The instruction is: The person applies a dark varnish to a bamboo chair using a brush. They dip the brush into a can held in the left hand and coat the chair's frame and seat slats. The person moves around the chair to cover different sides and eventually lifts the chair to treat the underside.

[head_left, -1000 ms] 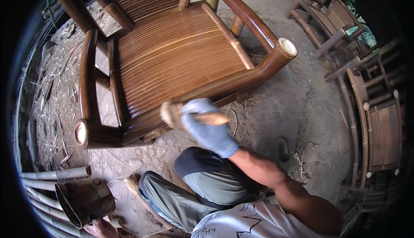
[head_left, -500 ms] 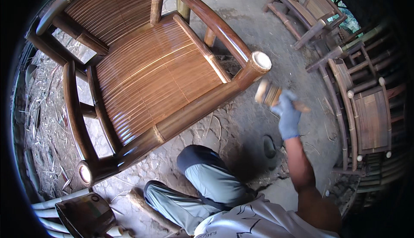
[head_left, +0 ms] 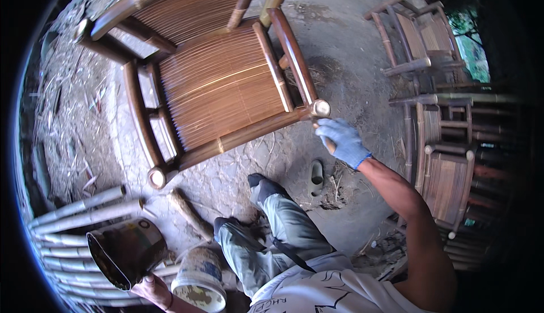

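Note:
A shiny brown bamboo armchair (head_left: 226, 86) with a slatted seat fills the upper left. At its near right corner my right hand (head_left: 343, 140), in a blue-grey glove, is closed round a paintbrush (head_left: 315, 123). The brush is mostly hidden by the hand, and its head is at the corner post, just below the pale cut end (head_left: 321, 108). My bare left hand (head_left: 153, 291) grips the edge of a dark-stained bucket (head_left: 133, 248) at the lower left. The bucket is tilted, showing a dark inside; how much it holds I cannot tell.
A pale, stained bucket (head_left: 199, 279) stands beside my left leg. Bamboo poles (head_left: 85, 216) lie at the left. A green slipper (head_left: 316, 178) is on the ground near my feet, by a short log (head_left: 190, 216). More bamboo chairs (head_left: 447, 171) line the right side.
My right hand has brought the brush leftward to the chair's corner post. My left hand has come into view on the bucket. The whole view has shifted, showing more of the ground.

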Available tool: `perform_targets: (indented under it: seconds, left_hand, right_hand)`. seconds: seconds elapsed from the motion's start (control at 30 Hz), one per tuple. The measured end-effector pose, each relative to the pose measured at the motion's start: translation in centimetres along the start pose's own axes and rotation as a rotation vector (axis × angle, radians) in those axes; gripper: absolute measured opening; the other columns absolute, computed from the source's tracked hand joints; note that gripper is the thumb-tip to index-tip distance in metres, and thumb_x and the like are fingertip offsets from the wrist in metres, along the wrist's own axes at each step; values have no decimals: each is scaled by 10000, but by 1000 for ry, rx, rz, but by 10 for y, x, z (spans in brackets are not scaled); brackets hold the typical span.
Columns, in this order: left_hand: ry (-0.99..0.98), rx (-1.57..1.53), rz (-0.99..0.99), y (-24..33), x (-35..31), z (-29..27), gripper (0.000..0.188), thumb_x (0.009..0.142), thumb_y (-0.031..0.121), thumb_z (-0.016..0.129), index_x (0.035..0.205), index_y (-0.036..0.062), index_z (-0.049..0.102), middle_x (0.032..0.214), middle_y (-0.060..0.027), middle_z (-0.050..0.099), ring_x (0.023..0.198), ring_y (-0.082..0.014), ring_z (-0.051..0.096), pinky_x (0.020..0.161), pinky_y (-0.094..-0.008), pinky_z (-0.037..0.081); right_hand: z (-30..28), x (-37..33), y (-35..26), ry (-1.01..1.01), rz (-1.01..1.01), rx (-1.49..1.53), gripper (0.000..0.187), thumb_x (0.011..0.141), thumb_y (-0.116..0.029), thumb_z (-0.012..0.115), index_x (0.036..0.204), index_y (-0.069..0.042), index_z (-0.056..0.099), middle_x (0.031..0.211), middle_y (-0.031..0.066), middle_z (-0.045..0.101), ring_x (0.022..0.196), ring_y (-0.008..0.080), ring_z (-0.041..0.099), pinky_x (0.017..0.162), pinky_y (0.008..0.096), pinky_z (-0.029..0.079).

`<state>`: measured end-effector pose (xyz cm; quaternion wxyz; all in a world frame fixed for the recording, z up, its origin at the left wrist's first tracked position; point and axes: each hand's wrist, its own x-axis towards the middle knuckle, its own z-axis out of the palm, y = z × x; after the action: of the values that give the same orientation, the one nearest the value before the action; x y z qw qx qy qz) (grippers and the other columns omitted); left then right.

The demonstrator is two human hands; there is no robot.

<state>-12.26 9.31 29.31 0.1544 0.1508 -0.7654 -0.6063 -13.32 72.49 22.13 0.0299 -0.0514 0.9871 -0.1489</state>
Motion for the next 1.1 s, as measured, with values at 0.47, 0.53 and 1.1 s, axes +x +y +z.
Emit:
perform_targets:
  seconds: [0.47, 0.53, 1.1]
  left_hand:
    - [209, 167, -81, 92, 5, -2, 929, 718, 490, 853, 1350, -61, 453, 1056, -78, 581, 713, -83, 521, 539, -246, 404]
    - [285, 199, 104, 86, 20, 17, 921, 718, 478, 858, 1346, -63, 456, 1037, -75, 587, 680, -77, 508, 525, -237, 383]
    - [315, 20, -152, 112, 51, 101, 807, 702, 402, 886, 1278, -23, 514, 996, -39, 584, 612, -50, 421, 483, -207, 321]
  right_hand:
    - [-5, 191, -19, -718, -77, -261, 196, 891, -196, 613, 1036, -178, 745, 1080, 107, 719, 1035, 316, 667, 901, 410, 533]
    - [-14, 219, -12, -939, -66, -399, 223, 876, -255, 620, 1042, -178, 747, 1087, 115, 719, 1009, 341, 679, 885, 435, 543]
    - [-20, 99, 46, -116, 930, 1016, 228, 857, -79, 704, 1085, -71, 701, 935, 37, 709, 829, 157, 687, 687, 304, 585]
